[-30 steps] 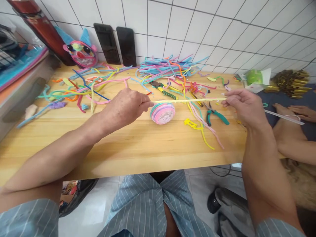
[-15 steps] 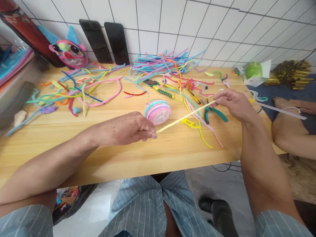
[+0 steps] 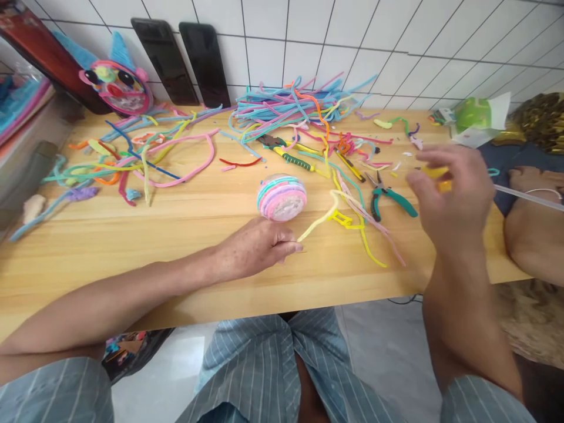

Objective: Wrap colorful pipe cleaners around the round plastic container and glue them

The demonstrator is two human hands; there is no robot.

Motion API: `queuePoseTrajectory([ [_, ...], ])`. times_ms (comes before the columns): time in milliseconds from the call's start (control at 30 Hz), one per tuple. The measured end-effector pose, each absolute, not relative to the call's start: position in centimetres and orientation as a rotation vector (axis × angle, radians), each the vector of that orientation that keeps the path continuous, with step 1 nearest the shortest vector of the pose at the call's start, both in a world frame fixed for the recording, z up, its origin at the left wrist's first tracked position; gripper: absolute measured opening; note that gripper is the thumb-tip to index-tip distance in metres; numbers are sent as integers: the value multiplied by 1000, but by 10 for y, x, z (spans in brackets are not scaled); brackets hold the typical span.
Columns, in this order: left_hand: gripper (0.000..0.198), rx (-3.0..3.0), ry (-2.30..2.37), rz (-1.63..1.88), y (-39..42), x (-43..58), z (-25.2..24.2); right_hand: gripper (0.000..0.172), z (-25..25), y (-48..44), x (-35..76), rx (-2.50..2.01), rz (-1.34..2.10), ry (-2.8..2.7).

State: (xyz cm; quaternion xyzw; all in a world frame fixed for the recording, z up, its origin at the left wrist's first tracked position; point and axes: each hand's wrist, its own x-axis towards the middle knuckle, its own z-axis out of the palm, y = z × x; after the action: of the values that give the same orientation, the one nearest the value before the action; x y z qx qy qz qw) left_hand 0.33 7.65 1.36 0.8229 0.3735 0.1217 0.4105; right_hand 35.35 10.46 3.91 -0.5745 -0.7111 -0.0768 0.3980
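Observation:
My left hand (image 3: 258, 249) is closed on one end of a pale yellow pipe cleaner (image 3: 315, 223), low over the table's front part. The rest of that strip curves up to the right, its far end by other strips. Just above my left hand sits a round striped pink, purple and teal piece (image 3: 282, 198). My right hand (image 3: 449, 188), blurred, is raised at the right with thumb and fingers apart and nothing between them. Teal-handled pliers (image 3: 392, 200) lie open to its left. A yellow object (image 3: 437, 173) shows partly behind its fingers.
A pile of pipe cleaners (image 3: 291, 111) lies at the back, with green-yellow pliers (image 3: 293, 158) and a yellow cutter (image 3: 350, 165) in front. Loose strips (image 3: 167, 170) spread left. Two phones (image 3: 206, 64) lean on the wall beside a decorated face (image 3: 117, 88). Another person's arm (image 3: 533, 226) rests at right.
My right hand has let go of the pale yellow pipe cleaner and moved right, its fingers opening. The strip, straight before, now bends. My left hand has shifted slightly right, still holding its end.

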Motion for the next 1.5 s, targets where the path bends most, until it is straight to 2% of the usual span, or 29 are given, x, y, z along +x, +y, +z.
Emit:
queuePoseTrajectory([
  [67, 46, 2089, 918, 327, 74, 6, 10, 20, 39, 64, 320, -1290, -81, -1914],
  [167, 44, 2128, 860, 411, 69, 9, 5, 32, 28, 26, 274, -1049, 191, -2240],
  [333, 36, 2108, 781, 509, 62, 13, 3, 21, 6, 32, 255, -957, 198, -2321],
  [500, 21, 1844, 776, 518, 62, 14, 6, 16, 14, 41, 264, -928, 87, -2287],
  [700, 40, 1495, 643, 437, 65, 14, 14, 13, 23, 40, 265, -869, -46, -2309],
  [900, 38, 1264, 622, 458, 61, 18, -1, 13, 22, 43, 269, -853, -11, -2357],
  [1100, 50, 1247, 787, 523, 55, 21, 1, 19, 23, 41, 270, -865, 11, -2308],
  [1367, 52, 1306, 763, 515, 52, 21, 2, 14, 34, 37, 270, -798, -68, -2411],
  [1500, 53, 1334, 721, 515, 52, 21, 0, 21, 39, 43, 274, -776, -25, -2407],
])
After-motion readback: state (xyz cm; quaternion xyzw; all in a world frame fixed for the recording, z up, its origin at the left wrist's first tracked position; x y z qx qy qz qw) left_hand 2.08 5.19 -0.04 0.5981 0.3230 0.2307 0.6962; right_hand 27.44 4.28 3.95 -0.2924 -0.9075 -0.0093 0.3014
